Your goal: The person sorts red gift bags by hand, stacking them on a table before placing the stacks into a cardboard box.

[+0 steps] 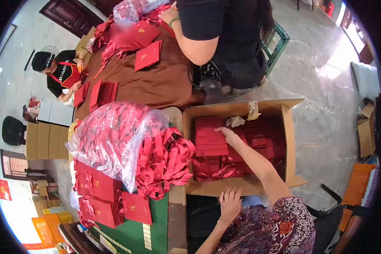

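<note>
My right hand point(227, 134) reaches into an open cardboard box point(288, 144), its fingers closed at the edge of a stack of flat red gift bags point(209, 137). How many bags are between the fingers I cannot make out. More red bags with ribbon handles point(228, 170) lie in the box around the stack. My left hand point(230, 206) is held just outside the box's near flap point(224, 187), fingers spread and holding nothing. Left of the box, a clear plastic bag point(110, 139) full of red ribbons rests on the table, with loose red ribbons point(167, 161) spilling beside it.
Red bags with gold print point(101, 211) stand on a green surface point(156, 228) at the left. Across the brown-covered table point(165, 80), a person in black point(237, 42) sits on a green chair point(279, 40). Another person in a red apron point(65, 76) handles red pieces. Cartons point(46, 139) stand further left.
</note>
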Available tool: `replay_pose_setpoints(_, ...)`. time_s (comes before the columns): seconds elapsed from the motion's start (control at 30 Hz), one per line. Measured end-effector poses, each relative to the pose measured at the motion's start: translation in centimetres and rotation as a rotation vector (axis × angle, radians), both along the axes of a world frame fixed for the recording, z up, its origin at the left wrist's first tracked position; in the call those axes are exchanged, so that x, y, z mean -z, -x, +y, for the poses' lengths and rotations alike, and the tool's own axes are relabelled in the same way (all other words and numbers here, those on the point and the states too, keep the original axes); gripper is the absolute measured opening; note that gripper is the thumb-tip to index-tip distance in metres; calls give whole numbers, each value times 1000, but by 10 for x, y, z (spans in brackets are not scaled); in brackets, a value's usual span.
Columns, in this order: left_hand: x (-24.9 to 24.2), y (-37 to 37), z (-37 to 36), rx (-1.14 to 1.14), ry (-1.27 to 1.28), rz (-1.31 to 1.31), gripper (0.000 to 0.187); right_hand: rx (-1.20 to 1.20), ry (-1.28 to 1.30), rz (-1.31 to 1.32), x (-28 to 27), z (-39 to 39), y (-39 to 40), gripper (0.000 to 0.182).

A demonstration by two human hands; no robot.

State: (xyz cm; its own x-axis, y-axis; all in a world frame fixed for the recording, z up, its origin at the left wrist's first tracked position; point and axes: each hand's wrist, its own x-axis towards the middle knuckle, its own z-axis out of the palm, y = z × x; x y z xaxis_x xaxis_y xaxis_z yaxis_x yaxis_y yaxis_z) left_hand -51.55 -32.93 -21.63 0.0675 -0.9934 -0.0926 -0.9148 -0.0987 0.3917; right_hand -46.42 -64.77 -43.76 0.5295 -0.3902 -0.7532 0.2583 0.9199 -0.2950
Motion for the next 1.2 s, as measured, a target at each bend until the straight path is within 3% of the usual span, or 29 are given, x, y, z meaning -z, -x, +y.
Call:
replay_pose_setpoints(0.13,-2,-2,3,16,-23,54,58,-79,55,-23,-54,13,44,22)
replay_pose_setpoints(0.2,-4,-1,3,1,-18,69,59,-133,236,129,-94,23,77,25)
replay_pose_setpoints(0.3,-4,-3,4,-4,21,127,58,-192,311,117,-118,33,130,31)
replay_pose_setpoints(0.43,-23,-5,6,-170,270,483,52,-159,426,250,-155,53,186,38)
replay_pose_setpoints(0.53,-40,-8,15,-412,279,818,49,-199,504,225,-240,80,210,45)
replay_pose_setpoints(0.63,-65,-11,31,-535,322,1249,65,-247,598,144,-318,120,201,45)
replay_pose_setpoints(0.67,-72,-14,38,-502,381,1378,79,-302,701,101,-338,133,194,44)
replay_pose_setpoints(0.77,-107,-24,64,-429,615,1505,94,-458,855,-14,-393,178,158,45)
replay_pose_setpoints(0.8,-122,-28,74,-490,656,1477,103,-519,898,-59,-408,195,144,47)
replay_pose_setpoints(0.9,-139,-46,118,-685,981,1511,86,-679,1035,-197,-424,243,90,50)
replay_pose_setpoints(0.93,-138,-53,138,-713,1026,1483,86,-755,1143,-223,-424,260,70,50)
replay_pose_setpoints(1.0,-135,-67,177,-1004,1023,1420,75,-846,1489,-325,-422,293,26,54)
replay_pose_setpoints(1.03,-139,-71,195,-1028,1059,1403,75,-875,1491,-358,-431,311,7,54)
replay_pose_setpoints(1.1,-145,-76,234,-1201,1226,1232,65,-1109,1772,-272,-448,352,-26,61)
replay_pose_setpoints(1.17,-110,-86,279,-1307,1379,861,72,-1130,1881,-326,-451,389,-58,57)
replay_pose_setpoints(1.2,-119,-89,297,-1388,1411,725,78,-1208,1912,-363,-459,404,-69,54)
